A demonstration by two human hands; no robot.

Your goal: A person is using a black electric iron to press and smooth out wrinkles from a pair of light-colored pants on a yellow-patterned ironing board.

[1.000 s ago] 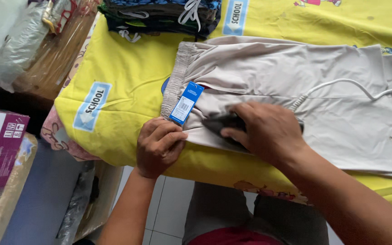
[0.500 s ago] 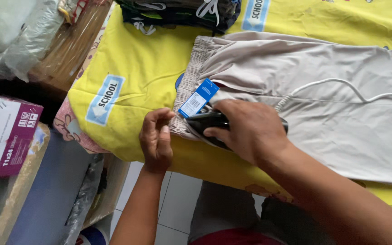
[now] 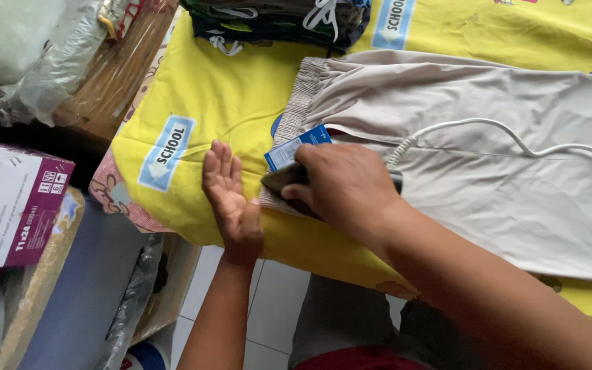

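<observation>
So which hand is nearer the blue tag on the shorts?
Right. The right hand touches the blue tag, just below it; the left hand lies flat on the yellow cloth, apart to the tag's left.

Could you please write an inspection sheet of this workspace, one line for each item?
Surface: yellow printed cloth covers the table.
Job's things: beige trousers lie flat on the cloth; a blue tag sits at the waistband; a dark iron is pressed on the waistband edge.
Clutter: a pile of dark folded garments at the top; plastic-wrapped bundles and a purple and white box at the left.
Hands: left hand lies flat, open, on the cloth; right hand grips the iron.
Cables: a white coiled cord runs across the trousers.
Surroundings: white tiled floor below.
</observation>
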